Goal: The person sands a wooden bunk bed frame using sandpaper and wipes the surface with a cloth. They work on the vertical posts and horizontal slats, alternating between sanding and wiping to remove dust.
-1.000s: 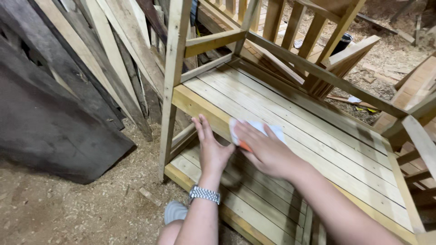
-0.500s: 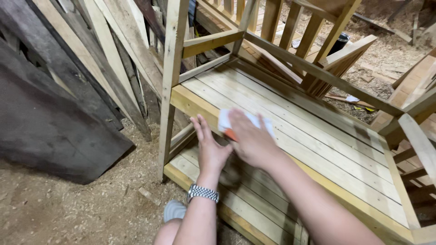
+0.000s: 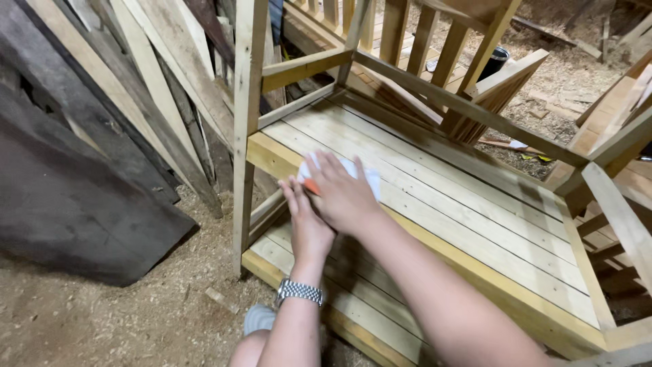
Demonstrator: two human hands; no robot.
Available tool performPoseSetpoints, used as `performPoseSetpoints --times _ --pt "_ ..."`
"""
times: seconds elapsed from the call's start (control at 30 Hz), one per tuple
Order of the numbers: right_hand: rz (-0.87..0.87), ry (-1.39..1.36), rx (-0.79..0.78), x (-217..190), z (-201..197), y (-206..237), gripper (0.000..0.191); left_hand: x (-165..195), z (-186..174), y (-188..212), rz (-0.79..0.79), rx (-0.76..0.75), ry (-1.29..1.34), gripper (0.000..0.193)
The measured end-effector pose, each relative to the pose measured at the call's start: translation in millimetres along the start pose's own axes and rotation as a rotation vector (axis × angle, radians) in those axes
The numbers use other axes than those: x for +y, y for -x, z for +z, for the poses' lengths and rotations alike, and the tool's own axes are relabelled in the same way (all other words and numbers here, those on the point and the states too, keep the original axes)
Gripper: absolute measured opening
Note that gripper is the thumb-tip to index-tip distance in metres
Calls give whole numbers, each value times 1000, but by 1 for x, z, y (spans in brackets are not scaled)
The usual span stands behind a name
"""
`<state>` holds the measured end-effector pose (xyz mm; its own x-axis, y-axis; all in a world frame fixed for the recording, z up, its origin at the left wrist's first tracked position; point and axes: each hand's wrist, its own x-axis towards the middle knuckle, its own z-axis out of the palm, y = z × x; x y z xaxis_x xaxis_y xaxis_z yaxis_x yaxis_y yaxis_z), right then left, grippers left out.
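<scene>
A slatted wooden shelf frame (image 3: 475,224) stands in front of me, made of pale planks with a yellowish front rail. My right hand (image 3: 343,194) lies flat on a white sheet with an orange edge (image 3: 370,178), pressing it onto the upper deck near the left front corner. My left hand (image 3: 305,221), with a metal watch on the wrist, rests against the front rail just below, fingers pointing up beside the right hand. Most of the sheet is hidden under my palm.
Dark boards and pale planks (image 3: 102,136) lean at the left. An upright post (image 3: 248,122) rises at the frame's left corner. Sawdust covers the ground (image 3: 136,319). More wooden frames (image 3: 611,170) crowd the right, with a black bucket (image 3: 499,61) behind.
My right hand has slid the white sheet leftward along the deck towards the corner post. The left hand has stayed on the front rail.
</scene>
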<state>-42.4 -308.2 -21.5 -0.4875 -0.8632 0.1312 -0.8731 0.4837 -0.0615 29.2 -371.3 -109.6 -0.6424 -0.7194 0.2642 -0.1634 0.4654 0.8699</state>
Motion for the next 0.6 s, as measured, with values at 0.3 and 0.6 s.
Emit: performPoseSetpoints --times 0.3,0.6 --pt "104 77 -72 27 -3 59 76 11 -5 1 -101 -41 27 131" --pt "10 -29 -83 -1 -13 12 75 6 -1 4 22 18 8 124"
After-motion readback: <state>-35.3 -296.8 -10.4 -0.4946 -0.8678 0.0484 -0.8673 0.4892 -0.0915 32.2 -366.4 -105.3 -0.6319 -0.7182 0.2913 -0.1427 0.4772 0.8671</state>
